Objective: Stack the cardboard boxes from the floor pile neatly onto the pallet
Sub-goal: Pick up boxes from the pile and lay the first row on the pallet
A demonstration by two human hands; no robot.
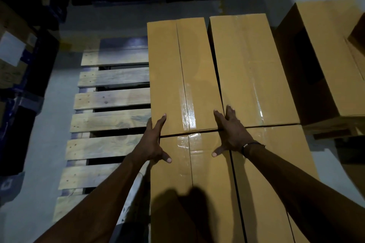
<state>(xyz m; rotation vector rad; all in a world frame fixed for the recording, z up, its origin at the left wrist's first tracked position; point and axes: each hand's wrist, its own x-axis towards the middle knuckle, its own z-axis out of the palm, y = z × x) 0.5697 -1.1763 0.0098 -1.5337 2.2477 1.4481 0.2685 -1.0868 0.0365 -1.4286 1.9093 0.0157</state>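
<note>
Hands (193, 140) on boxes (207, 183), pallet (110, 100), seemingly dim storeroom

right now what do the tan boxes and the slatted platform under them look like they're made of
Tan taped boxes: matte brown cardboard, judging by the folded flaps; a glossy strip, probably clear plastic tape, seals the seams.
Slatted pallet: bare, unfinished wood, showing grain, knots and nail heads.

The left half of the pallet (110, 100) lies bare, its slats open to reach from above. Four taped boxes (183, 77) fill the right half edge to edge, and another carton (324, 61) stands just beyond them.
</note>
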